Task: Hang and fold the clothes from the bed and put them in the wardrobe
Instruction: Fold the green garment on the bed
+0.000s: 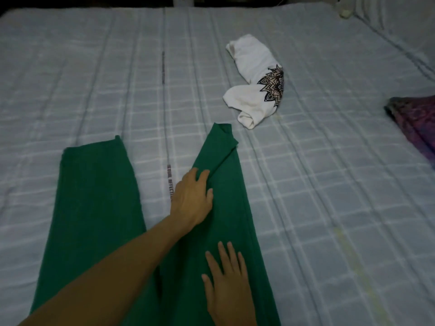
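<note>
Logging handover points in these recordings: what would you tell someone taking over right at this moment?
Left hand: appears to pinch a fold on one leg of the green trousers.
Right hand: flat on the same leg, nearer the person.
Trousers lie spread on the bed, legs apart, with that leg's far end turned over. The white printed T-shirt lies crumpled beyond them. A purple patterned cloth is at the right edge.
Done: trousers laid out, not yet folded.
Left: fold the trousers and T-shirt, check the purple cloth, then store everything. The wardrobe is out of view.
</note>
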Available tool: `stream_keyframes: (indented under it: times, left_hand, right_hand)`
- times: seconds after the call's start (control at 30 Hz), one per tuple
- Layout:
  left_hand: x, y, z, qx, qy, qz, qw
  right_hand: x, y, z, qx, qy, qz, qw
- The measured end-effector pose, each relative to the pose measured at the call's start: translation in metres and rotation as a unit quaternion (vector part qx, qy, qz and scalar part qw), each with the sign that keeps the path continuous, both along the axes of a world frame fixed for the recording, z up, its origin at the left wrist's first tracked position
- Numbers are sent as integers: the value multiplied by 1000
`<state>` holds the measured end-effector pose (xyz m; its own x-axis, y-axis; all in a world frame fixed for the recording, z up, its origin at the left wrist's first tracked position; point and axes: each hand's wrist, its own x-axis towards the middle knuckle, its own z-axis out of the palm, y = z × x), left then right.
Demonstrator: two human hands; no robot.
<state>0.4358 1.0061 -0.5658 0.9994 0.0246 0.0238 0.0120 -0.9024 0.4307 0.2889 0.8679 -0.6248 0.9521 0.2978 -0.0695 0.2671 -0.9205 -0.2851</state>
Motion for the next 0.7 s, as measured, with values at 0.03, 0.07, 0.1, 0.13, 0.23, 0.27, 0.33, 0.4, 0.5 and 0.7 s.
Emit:
stream_keyframes:
  times: [0.03, 0.07, 0.1, 0.13, 0.23, 0.27, 0.33, 0.4, 0.5, 0.7]
  left_hand:
    - [15, -3, -4, 12, 6, -1, 1000]
    - [29, -6, -9, 21, 14, -2, 1000]
    - [41, -9, -14, 31, 22, -4, 999]
    - [52, -12, -19, 42, 26, -6, 999]
    - [78, -18, -36, 76, 47, -5, 996]
    - [85, -19, -41, 84, 57, 2, 995]
    - [97, -18, -50, 100, 65, 10, 993]
    - [107, -14, -53, 90, 9, 9, 996]
    - [118, 9, -44, 38, -96, 92, 990]
    - [121, 74, -40, 34, -28, 281, 959]
  right_hand:
    - [7, 1, -3, 0, 7, -3, 1000]
    - [15, 3, -5, 2, 9, -6, 1000]
    - [23, 5, -6, 5, 7, -9, 1000]
    - [32, 7, -6, 8, 1, -13, 1000]
    - [67, 13, -7, 16, -25, -30, 999]
    - [79, 14, -6, 14, -29, -36, 999]
    - [99, 14, -7, 3, -27, -37, 999]
    - [109, 14, -10, -11, -27, -31, 999]
    - [111, 13, -14, -15, -25, -24, 999]
    - [109, 13, -12, 21, -29, -30, 999]
